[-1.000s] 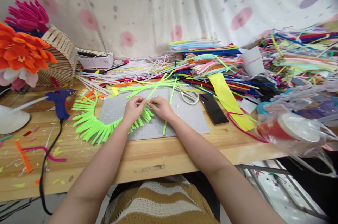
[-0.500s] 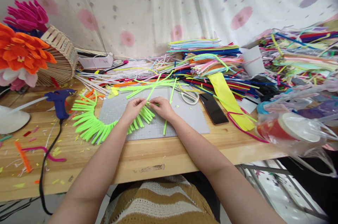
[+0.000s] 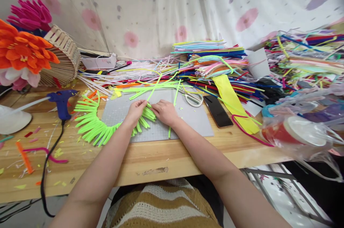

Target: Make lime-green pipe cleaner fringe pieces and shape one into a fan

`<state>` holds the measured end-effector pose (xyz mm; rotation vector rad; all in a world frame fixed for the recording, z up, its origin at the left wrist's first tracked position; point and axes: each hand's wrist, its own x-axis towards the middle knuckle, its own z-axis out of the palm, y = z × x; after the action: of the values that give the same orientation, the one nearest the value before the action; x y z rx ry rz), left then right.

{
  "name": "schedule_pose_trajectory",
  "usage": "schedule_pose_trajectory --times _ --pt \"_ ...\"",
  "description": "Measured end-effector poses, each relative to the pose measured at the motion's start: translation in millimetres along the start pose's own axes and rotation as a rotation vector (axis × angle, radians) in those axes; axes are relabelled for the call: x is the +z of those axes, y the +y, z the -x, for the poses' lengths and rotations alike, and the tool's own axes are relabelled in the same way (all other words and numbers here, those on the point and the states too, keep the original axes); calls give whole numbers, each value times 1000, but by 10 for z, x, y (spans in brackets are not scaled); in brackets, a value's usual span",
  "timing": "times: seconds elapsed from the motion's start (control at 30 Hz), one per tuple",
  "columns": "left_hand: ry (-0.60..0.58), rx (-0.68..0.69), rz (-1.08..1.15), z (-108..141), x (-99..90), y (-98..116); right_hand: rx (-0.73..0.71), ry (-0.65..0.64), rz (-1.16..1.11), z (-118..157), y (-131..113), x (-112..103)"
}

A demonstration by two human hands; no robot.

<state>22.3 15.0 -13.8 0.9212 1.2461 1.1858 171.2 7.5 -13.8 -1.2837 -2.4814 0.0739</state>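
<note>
A fringe of lime-green pipe cleaners (image 3: 100,132) curves over the left part of the grey cutting mat (image 3: 193,124), and its right end runs up to my fingers. My left hand (image 3: 136,110) pinches that end. Close beside it, my right hand (image 3: 165,111) has its fingers closed on the same green strands; the fingertips partly cover the grip. One long green pipe cleaner (image 3: 155,86) slants up and away from the pinch. Another loose green pipe cleaner (image 3: 176,93) lies partly under my right hand. Scissors (image 3: 194,99) with white handles rest right of my hands.
A black phone (image 3: 217,111) lies at the mat's right, near a yellow strip (image 3: 233,102). A blue glue gun (image 3: 62,103) stands at left with its cord hanging. Bundles of coloured pipe cleaners (image 3: 215,63) line the back. A wrapped red-and-white roll (image 3: 292,131) sits right.
My right hand has turned, its fingers now folded lower over the green strands. My left hand keeps its pinch. The whole view has shifted slightly.
</note>
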Motion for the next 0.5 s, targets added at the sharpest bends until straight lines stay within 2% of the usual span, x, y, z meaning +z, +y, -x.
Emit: schedule_pose_trajectory --times 0.23,0.4,0.5 --pt "-30 56 -64 40 -34 37 12 98 1 9 60 40" --pt "-27 110 -116 55 -6 37 14 80 -63 12 70 38" --pt "-75 14 -71 51 -47 71 44 86 -159 8 89 44"
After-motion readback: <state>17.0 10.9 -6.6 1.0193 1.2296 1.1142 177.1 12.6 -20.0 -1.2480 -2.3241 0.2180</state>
